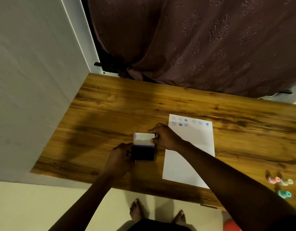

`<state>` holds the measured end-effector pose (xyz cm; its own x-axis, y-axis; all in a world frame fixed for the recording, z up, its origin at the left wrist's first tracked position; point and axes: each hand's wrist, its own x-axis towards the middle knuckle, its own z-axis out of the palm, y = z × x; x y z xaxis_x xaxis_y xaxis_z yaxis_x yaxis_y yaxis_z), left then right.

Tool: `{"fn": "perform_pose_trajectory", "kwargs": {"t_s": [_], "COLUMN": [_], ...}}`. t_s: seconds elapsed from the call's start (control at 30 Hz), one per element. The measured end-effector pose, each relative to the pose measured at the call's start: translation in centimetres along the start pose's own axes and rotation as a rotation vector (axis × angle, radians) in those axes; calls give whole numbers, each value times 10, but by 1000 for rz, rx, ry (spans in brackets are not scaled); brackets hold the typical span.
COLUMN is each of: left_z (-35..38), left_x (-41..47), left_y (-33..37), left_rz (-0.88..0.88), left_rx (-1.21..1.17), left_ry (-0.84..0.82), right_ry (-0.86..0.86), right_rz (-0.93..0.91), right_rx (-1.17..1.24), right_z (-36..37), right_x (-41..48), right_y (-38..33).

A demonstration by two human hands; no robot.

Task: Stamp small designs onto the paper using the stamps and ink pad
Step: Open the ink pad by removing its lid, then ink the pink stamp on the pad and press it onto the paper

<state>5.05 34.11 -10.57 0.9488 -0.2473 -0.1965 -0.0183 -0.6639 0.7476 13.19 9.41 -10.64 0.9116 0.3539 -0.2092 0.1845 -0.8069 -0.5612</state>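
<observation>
A small ink pad (142,153) lies on the wooden table (110,105), its dark inked face showing and its white lid (143,139) raised at the far side. My left hand (121,153) grips the pad's left edge. My right hand (165,136) pinches the lid's right edge with thumb and fingers. To the right lies a white sheet of paper (190,160) with two short rows of small blue stamped designs (185,122) along its far end. Three small stamps, pink (272,179), pale green (286,182) and teal (284,194), lie at the table's near right.
A white wall stands along the table's left side and a brown patterned curtain (202,44) hangs behind its far edge. My bare feet (137,212) are on the pale floor below the near edge. Something orange (231,225) lies on the floor at the bottom right.
</observation>
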Motion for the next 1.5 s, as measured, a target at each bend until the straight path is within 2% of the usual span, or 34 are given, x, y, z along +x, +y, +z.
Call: {"fn": "perform_pose_trajectory", "kwargs": {"t_s": [0.23,0.5,0.77,0.97,1.23,1.33,1.5], "left_z": [-10,22,109,173,235,249,267], "left_x": [-1,14,20,21,16,14,14], "left_y": [20,85,172,220,267,279,289], "left_rz": [15,86,207,298,329,311,264], "left_rx": [59,89,5,-46,8,28,13], "left_ry": [87,92,-11,-165,-264,-292,-326], "right_ry": [114,362,556,629,536,446,319], "right_rz": [2,94,285,351,527,595,594], "right_rx": [114,309,404,261,-15,-188,-356], "right_z": [-18,-64,-101,-117,-129,-132,-129], "right_x": [-18,-93,-206,-288,-349,-357,-355], "right_y": [-7,-4,43,98,175,193,209]}}
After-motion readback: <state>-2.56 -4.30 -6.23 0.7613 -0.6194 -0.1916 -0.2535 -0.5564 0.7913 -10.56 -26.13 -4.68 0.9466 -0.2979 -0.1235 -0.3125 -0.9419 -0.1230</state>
